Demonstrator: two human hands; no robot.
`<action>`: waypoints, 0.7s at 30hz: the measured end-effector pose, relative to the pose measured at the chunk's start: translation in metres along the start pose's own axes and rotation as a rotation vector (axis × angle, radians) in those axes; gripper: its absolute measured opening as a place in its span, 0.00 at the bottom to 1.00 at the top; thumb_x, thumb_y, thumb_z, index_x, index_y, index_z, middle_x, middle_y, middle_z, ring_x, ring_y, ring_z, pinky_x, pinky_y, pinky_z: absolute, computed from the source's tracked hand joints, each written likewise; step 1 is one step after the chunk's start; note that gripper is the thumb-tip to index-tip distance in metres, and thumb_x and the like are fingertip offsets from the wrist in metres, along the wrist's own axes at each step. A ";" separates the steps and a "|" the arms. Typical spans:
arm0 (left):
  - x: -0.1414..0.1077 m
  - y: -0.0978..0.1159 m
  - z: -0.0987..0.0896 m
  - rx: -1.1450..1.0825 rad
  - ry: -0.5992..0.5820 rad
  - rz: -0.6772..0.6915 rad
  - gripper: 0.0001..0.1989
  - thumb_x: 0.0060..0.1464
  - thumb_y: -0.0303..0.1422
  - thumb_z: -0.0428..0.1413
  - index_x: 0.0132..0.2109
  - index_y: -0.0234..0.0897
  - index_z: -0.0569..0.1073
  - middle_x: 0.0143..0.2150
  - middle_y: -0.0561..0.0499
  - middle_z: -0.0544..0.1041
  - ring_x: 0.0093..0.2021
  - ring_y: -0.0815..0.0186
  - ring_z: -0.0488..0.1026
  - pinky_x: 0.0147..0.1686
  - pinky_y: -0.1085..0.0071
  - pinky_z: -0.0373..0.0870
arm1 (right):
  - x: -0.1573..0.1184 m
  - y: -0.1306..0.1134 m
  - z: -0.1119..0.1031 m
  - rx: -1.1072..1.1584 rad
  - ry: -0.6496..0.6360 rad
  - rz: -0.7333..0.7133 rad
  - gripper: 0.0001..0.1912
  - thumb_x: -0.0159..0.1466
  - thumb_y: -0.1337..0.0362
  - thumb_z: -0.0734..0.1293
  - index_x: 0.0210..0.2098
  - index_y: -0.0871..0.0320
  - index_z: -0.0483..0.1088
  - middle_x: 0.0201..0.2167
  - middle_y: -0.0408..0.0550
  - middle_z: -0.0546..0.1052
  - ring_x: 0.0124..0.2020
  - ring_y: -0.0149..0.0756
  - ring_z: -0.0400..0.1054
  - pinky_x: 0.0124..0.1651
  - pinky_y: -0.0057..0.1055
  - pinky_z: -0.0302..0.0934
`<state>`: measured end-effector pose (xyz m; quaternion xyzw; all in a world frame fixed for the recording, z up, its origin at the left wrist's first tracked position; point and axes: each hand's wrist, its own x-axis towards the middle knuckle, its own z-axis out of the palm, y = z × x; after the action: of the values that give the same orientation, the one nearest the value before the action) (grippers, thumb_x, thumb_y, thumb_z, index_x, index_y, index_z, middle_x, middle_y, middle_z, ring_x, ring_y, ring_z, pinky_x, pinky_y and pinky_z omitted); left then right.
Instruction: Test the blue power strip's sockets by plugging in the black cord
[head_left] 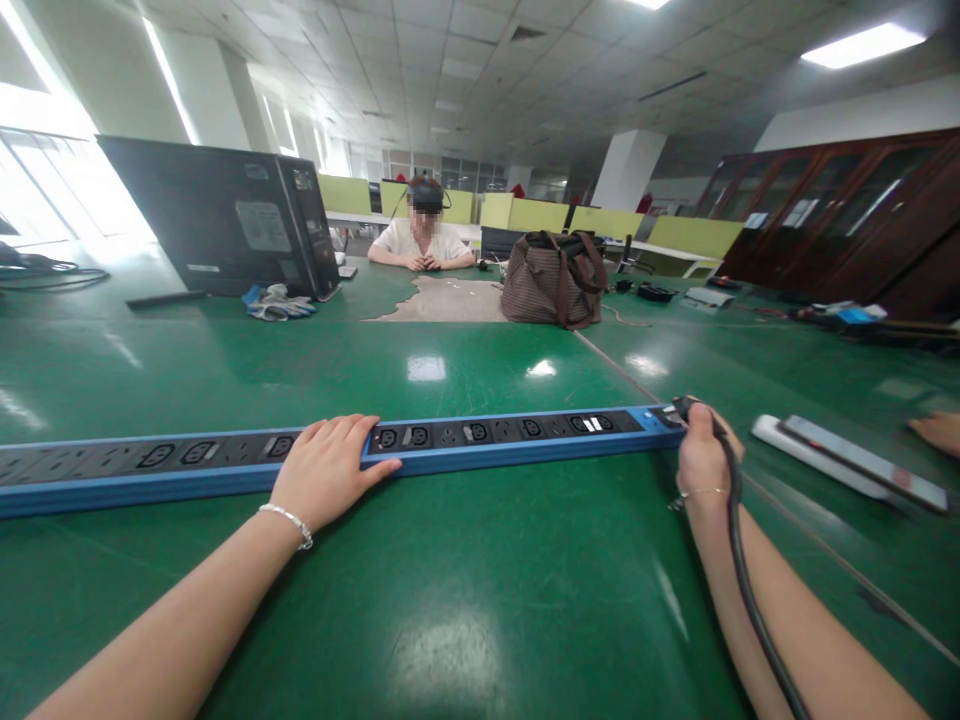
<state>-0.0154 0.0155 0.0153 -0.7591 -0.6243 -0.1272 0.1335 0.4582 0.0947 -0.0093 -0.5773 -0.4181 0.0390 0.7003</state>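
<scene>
A long blue power strip point(517, 452) with a row of black sockets lies across the green table in front of me. My left hand point(326, 468) is laid over its middle, the thumb along the near side and the fingers over the top, gripping it. At the strip's right end, my right hand point(709, 450) is closed around a black power plug point(682, 405), which touches that end. How far the plug sits in is hidden. From it a thick black cable point(739, 560) runs down along my right forearm.
On the green table point(465, 590) stand a black computer case point(225, 215), gloves point(277, 303) and a brown bag point(551, 280). A phone point(862, 462) and a white bar-shaped object point(810, 462) lie right. Another person's hand point(937, 432) shows at the right edge; a person point(424, 235) sits opposite.
</scene>
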 end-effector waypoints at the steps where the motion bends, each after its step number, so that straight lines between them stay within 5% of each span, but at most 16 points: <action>1: 0.000 0.000 0.000 0.000 0.003 0.000 0.34 0.53 0.55 0.44 0.55 0.33 0.66 0.52 0.40 0.72 0.53 0.52 0.67 0.54 0.56 0.58 | 0.003 0.004 -0.003 -0.064 0.039 -0.029 0.24 0.58 0.47 0.61 0.43 0.57 0.72 0.42 0.48 0.76 0.46 0.42 0.69 0.52 0.44 0.60; 3: 0.000 0.000 0.000 -0.002 0.008 0.002 0.34 0.53 0.55 0.44 0.55 0.33 0.66 0.52 0.40 0.72 0.53 0.52 0.67 0.54 0.56 0.58 | 0.006 0.010 -0.007 -0.152 0.065 -0.062 0.23 0.57 0.47 0.62 0.40 0.58 0.74 0.40 0.48 0.77 0.44 0.43 0.70 0.52 0.45 0.61; 11: 0.000 0.000 -0.002 -0.010 0.005 -0.005 0.33 0.52 0.55 0.44 0.55 0.34 0.66 0.52 0.40 0.73 0.53 0.52 0.68 0.54 0.55 0.59 | 0.006 0.000 -0.010 -0.362 -0.214 -0.127 0.23 0.60 0.47 0.59 0.42 0.56 0.74 0.42 0.50 0.77 0.48 0.43 0.68 0.53 0.40 0.59; 21: -0.001 0.001 -0.001 -0.007 0.011 -0.004 0.33 0.53 0.55 0.44 0.55 0.34 0.66 0.52 0.40 0.73 0.53 0.52 0.68 0.53 0.55 0.59 | 0.016 0.008 -0.009 -0.595 -0.396 -0.206 0.20 0.60 0.51 0.57 0.40 0.54 0.74 0.45 0.49 0.76 0.54 0.47 0.62 0.58 0.46 0.51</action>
<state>-0.0149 0.0145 0.0162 -0.7575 -0.6247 -0.1338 0.1342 0.4780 0.0987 -0.0069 -0.6918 -0.5944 -0.0440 0.4078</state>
